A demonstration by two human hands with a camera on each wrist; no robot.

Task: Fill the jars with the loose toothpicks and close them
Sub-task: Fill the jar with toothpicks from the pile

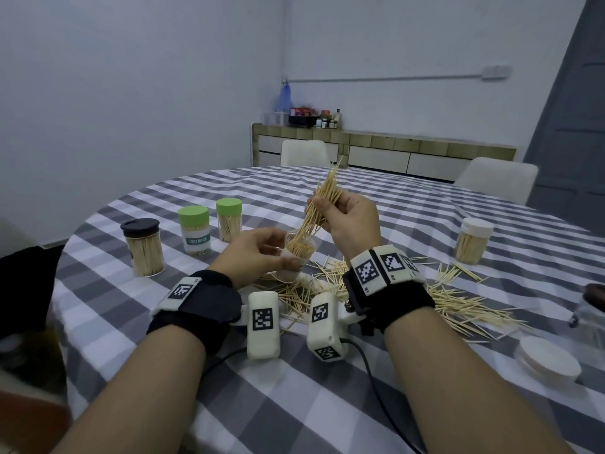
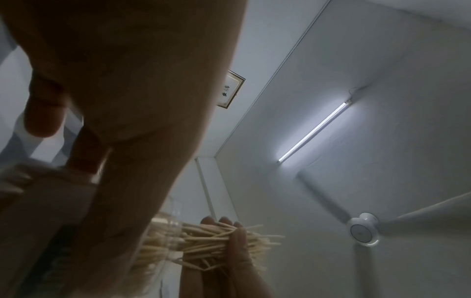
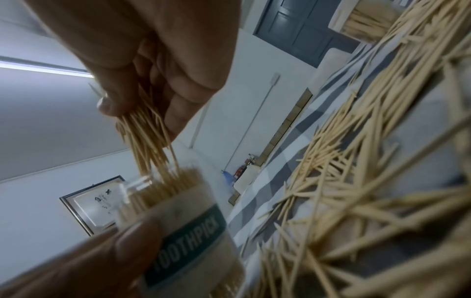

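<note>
While the left hand (image 1: 258,253) is curling its fingers and thumb round the open jar (image 1: 296,257), the right hand (image 1: 347,221) is pinching a bundle (image 1: 322,198) of toothpicks whose lower ends are sitting in the jar's mouth. The jar is standing tilted over the near side of the loose pile (image 1: 458,306) on the checked table (image 1: 294,404).

Only the head view is showing the closed jars: a black-lidded jar (image 1: 144,247) far left of the pile, two green-lidded jars (image 1: 194,231) between it and the hands, and a white-lidded jar (image 1: 473,240) beyond the pile's right end. A loose white lid (image 1: 548,358) is lying just right of the pile, near the table edge.

Only the right wrist view is showing the TOOTHPICK label (image 3: 188,248) on the held jar, already packed almost to its rim. The left wrist view is looking past the palm at the right fingers (image 2: 238,240) clasping the bundle, with a ceiling fan (image 2: 363,231) above.
</note>
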